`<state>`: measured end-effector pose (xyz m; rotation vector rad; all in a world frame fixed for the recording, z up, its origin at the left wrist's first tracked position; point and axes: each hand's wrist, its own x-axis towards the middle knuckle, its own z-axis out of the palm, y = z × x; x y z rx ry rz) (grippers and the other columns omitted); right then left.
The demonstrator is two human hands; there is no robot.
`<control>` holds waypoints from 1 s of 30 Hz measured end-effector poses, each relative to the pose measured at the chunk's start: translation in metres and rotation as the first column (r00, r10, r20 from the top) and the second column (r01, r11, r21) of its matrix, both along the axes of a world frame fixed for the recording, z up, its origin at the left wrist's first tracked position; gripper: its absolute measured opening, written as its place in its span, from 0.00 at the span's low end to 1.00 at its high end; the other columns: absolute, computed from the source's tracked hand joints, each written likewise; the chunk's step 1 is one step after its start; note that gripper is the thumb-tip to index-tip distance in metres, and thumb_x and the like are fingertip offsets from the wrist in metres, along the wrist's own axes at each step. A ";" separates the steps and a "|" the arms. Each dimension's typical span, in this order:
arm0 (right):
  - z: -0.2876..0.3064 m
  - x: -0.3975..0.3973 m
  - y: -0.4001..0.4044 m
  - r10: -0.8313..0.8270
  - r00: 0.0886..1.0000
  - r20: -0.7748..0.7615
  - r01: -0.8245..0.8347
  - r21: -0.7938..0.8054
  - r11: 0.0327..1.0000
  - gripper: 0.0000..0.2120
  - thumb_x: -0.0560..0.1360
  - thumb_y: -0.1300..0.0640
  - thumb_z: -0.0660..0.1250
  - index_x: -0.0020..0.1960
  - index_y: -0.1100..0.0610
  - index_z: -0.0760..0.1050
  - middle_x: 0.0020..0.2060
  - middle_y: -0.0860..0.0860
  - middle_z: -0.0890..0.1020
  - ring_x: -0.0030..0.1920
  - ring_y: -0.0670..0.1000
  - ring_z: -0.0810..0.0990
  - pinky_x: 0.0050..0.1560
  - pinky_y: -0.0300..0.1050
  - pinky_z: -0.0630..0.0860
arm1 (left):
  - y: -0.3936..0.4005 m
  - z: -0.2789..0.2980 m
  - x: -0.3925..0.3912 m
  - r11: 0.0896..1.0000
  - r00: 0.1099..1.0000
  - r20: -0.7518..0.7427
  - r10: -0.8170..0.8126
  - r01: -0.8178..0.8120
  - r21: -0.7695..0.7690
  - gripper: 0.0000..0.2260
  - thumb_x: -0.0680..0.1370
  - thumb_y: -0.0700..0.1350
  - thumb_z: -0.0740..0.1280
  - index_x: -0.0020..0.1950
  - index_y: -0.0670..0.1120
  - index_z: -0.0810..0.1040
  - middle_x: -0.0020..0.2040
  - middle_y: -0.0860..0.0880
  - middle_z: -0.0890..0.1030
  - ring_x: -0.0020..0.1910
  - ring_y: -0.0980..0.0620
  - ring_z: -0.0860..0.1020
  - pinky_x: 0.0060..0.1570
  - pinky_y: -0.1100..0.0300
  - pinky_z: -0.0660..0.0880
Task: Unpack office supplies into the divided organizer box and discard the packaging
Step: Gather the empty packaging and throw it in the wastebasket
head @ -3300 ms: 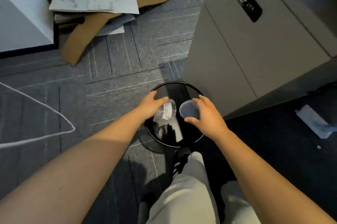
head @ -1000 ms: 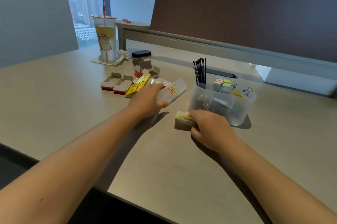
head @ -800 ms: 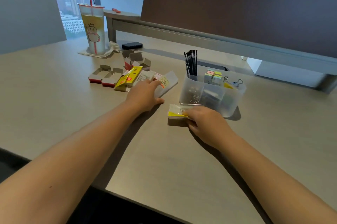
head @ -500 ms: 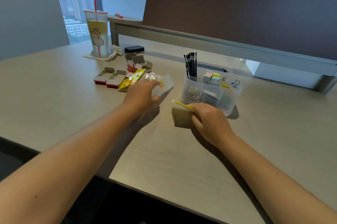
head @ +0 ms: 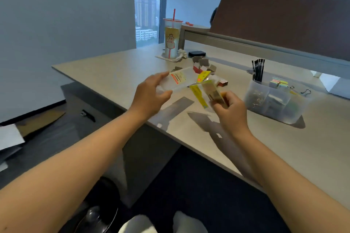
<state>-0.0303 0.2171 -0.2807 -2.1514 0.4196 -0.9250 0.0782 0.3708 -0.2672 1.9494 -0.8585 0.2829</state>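
Observation:
My left hand (head: pixel 151 93) grips a clear plastic package (head: pixel 180 80) with a red-and-yellow label, lifted above the desk's front edge. My right hand (head: pixel 230 108) pinches a clear bag with a yellow strip (head: pixel 205 92), also held in the air. The translucent divided organizer box (head: pixel 272 103) stands on the desk to the right of my right hand. It holds black pens (head: pixel 257 70), coloured sticky notes (head: pixel 278 83) and binder clips (head: pixel 305 92).
Opened red-and-grey cardboard boxes (head: pixel 203 66) lie behind the packages. A drink cup with a red straw (head: pixel 172 40) and a small black object (head: pixel 197 53) stand further back. A black bin (head: pixel 102 212) sits on the floor by my legs. Cardboard (head: pixel 39 121) lies on the floor at left.
Both hands lifted their packages off the desk and moved them left toward the desk's edge. The view has swung left and down, bringing the floor and the bin into sight.

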 end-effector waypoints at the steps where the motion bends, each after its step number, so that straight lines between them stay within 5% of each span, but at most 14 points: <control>1: 0.002 0.008 0.014 0.044 0.999 0.006 -0.043 -0.008 0.999 0.07 0.72 0.67 0.64 0.41 0.56 0.71 0.31 0.45 0.72 0.32 0.43 0.69 0.30 0.26 0.66 | 0.019 0.001 0.001 0.999 0.999 -0.003 0.043 -0.043 -0.007 0.23 0.74 0.39 0.66 0.68 0.42 0.66 0.66 0.43 0.72 0.64 0.47 0.71 0.56 0.66 0.68; 7: 0.002 0.054 0.114 0.339 0.940 -0.036 -0.340 -0.071 0.938 0.03 0.72 0.65 0.64 0.45 0.59 0.74 0.34 0.46 0.73 0.32 0.41 0.69 0.32 0.24 0.66 | 0.139 -0.010 0.009 0.935 0.934 -0.066 0.352 -0.354 -0.020 0.24 0.73 0.39 0.67 0.68 0.42 0.65 0.66 0.43 0.71 0.64 0.47 0.70 0.58 0.62 0.69; 10: -0.020 0.075 0.157 0.434 0.894 -0.106 -0.443 -0.070 0.894 0.03 0.72 0.66 0.63 0.45 0.61 0.74 0.36 0.49 0.74 0.32 0.42 0.69 0.31 0.26 0.66 | 0.194 -0.029 0.009 0.874 0.868 -0.118 0.483 -0.485 0.009 0.23 0.73 0.39 0.66 0.67 0.41 0.67 0.65 0.43 0.72 0.62 0.48 0.70 0.49 0.68 0.66; 17: -0.110 0.105 0.223 0.521 0.782 -0.343 -0.535 0.061 0.843 0.06 0.70 0.66 0.62 0.45 0.60 0.76 0.38 0.54 0.78 0.40 0.52 0.74 0.40 0.45 0.68 | 0.280 -0.122 0.015 0.744 0.687 -0.292 0.666 -0.638 0.196 0.22 0.70 0.39 0.68 0.63 0.41 0.69 0.63 0.41 0.71 0.60 0.45 0.70 0.50 0.62 0.64; 22: -0.182 0.118 0.234 0.512 0.702 -0.496 -0.523 0.130 0.842 0.04 0.72 0.64 0.62 0.41 0.57 0.74 0.34 0.51 0.76 0.38 0.52 0.73 0.36 0.46 0.68 | 0.294 -0.205 0.019 0.716 0.553 -0.460 0.695 -0.590 0.373 0.21 0.69 0.38 0.69 0.61 0.42 0.70 0.61 0.41 0.74 0.58 0.43 0.72 0.41 0.66 0.61; 30: -0.271 0.159 0.236 0.486 0.540 -0.687 -0.518 0.184 0.836 0.06 0.74 0.64 0.59 0.49 0.60 0.73 0.42 0.55 0.78 0.40 0.51 0.74 0.33 0.44 0.66 | 0.273 -0.300 0.055 0.766 0.448 -0.621 0.643 -0.390 0.511 0.23 0.70 0.37 0.68 0.64 0.42 0.69 0.61 0.41 0.75 0.59 0.44 0.73 0.49 0.61 0.67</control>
